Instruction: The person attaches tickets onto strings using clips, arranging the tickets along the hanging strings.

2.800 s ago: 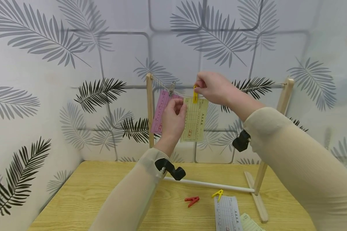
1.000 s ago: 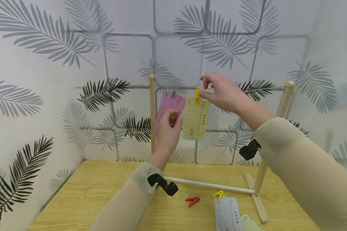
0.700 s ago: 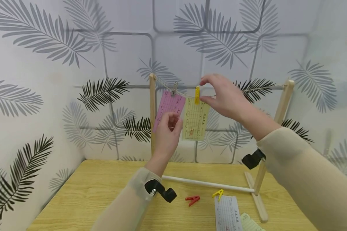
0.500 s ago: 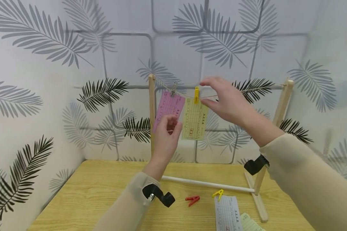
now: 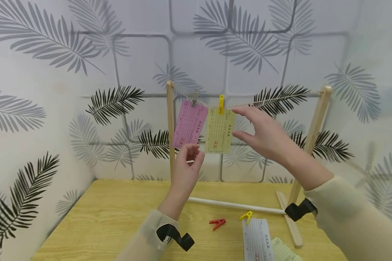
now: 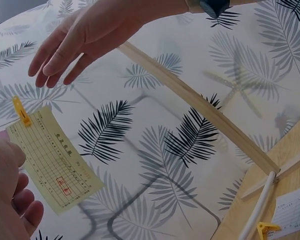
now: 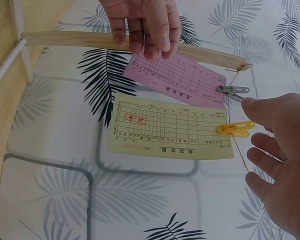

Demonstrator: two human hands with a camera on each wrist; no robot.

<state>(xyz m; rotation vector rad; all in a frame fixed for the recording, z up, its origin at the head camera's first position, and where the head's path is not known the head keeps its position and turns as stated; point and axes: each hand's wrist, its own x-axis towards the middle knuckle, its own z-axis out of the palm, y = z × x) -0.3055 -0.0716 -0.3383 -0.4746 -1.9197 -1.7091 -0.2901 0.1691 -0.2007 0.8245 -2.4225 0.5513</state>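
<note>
A pink printed slip (image 5: pixel 190 123) hangs from the string (image 5: pixel 274 98) by a metal clip (image 5: pixel 195 98). Beside it a pale yellow slip (image 5: pixel 220 132) hangs under a yellow clothespin (image 5: pixel 221 104). My left hand (image 5: pixel 187 168), fingers loosely bent, is just below the pink slip's lower edge and holds nothing. To the right of the yellow slip is my right hand (image 5: pixel 269 136), thumb and fingers spread apart with nothing between them. In the right wrist view, the yellow clothespin (image 7: pixel 235 128) grips the slip's end at the string, near the right hand's fingers (image 7: pixel 267 155).
The wooden frame's posts (image 5: pixel 317 123) carry the string, with a white rod (image 5: pixel 235 205) low between them. On the table (image 5: pixel 94 217) lie a red clothespin (image 5: pixel 218 223), another yellow clothespin (image 5: pixel 246 216), a white slip (image 5: pixel 257 237) and a yellow slip (image 5: pixel 282 250).
My right hand has let go of the yellow clothespin and moved down and right. My left hand has released the yellow slip and lowered. The slip now hangs by the clothespin alone.
</note>
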